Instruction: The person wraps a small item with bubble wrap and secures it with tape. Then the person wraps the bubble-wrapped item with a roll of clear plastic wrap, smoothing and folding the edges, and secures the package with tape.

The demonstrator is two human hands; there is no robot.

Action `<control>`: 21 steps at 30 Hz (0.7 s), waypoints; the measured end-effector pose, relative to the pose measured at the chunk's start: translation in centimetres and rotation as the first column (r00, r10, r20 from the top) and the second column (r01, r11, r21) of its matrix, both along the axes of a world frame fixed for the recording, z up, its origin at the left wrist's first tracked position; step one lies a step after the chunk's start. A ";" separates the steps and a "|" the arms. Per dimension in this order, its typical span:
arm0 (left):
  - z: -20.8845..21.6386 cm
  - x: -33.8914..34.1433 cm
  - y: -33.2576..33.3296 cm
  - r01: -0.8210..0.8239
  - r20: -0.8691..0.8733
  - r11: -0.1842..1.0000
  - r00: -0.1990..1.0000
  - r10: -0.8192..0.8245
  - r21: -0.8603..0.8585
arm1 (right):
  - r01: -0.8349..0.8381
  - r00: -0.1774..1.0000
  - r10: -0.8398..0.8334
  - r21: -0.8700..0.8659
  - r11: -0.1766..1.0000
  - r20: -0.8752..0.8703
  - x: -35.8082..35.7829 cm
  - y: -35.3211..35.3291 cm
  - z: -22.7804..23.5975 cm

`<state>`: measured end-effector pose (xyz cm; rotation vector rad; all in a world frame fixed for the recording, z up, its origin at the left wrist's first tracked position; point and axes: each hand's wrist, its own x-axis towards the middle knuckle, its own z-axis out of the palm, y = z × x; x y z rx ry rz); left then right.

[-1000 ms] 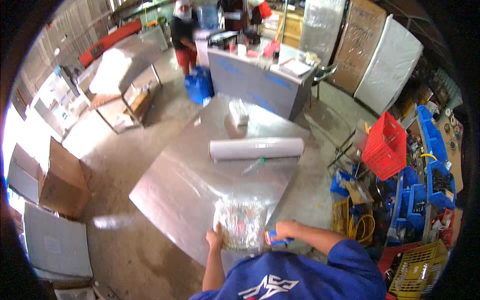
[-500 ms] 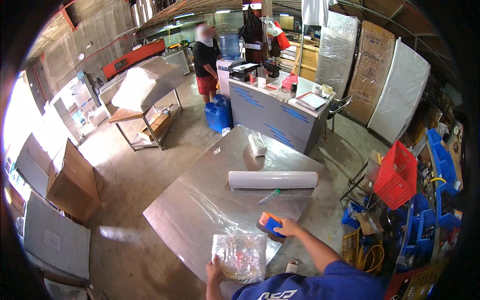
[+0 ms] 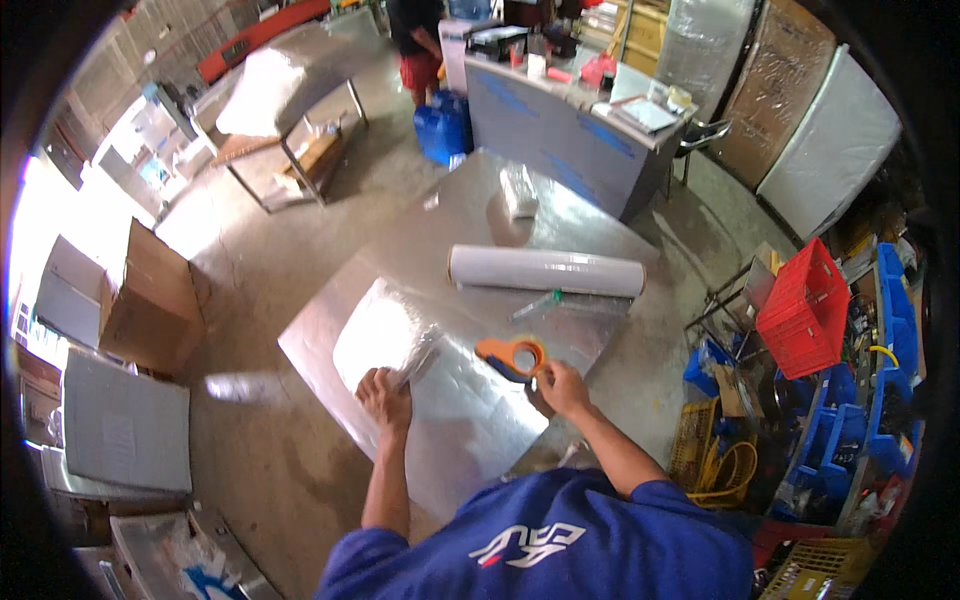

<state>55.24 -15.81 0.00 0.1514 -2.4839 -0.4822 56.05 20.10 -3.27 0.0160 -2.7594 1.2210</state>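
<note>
A squarish package wrapped in clear plastic film [image 3: 378, 335] is over the left part of the shiny metal tabletop, glare whitening its upper face. My left hand [image 3: 385, 400] grips its near edge; whether the package rests fully on the metal I cannot tell. To the right, my right hand [image 3: 565, 388] is closed around an orange and blue tape dispenser [image 3: 512, 358], held above the table with its round opening showing. Beyond both hands lies a big roll of stretch film [image 3: 548, 272]. A green-handled cutter [image 3: 540, 304] lies just on the near side of that roll.
The metal-topped table [image 3: 470, 440] also carries a small wrapped bundle [image 3: 518, 192] at its far end. Past it stand a grey desk [image 3: 560, 140] and a person [image 3: 418, 45] by blue jugs [image 3: 442, 128]. A red crate [image 3: 805, 310] and blue bins stand right; cardboard boxes [image 3: 150, 300] left.
The wrapped package has gone forward and left with my left hand. My right hand has turned the tape dispenser, showing its round side. The whole view has tipped downward.
</note>
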 end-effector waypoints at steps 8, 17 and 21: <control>-5.3 0.8 2.8 0.080 0.505 0.997 0.859 -0.081 0.024 | 0.244 0.969 -0.236 -0.129 0.961 0.074 4.8 12.9 -3.8; -5.6 3.2 5.6 -0.293 0.712 0.935 0.612 0.345 -0.201 | 0.038 0.951 -0.085 -0.159 0.987 -0.299 -14.4 19.4 -1.5; -2.2 3.5 10.6 -0.558 0.559 0.823 0.717 0.416 0.105 | 0.095 0.964 -0.121 -0.118 0.988 -0.236 -33.5 15.5 0.3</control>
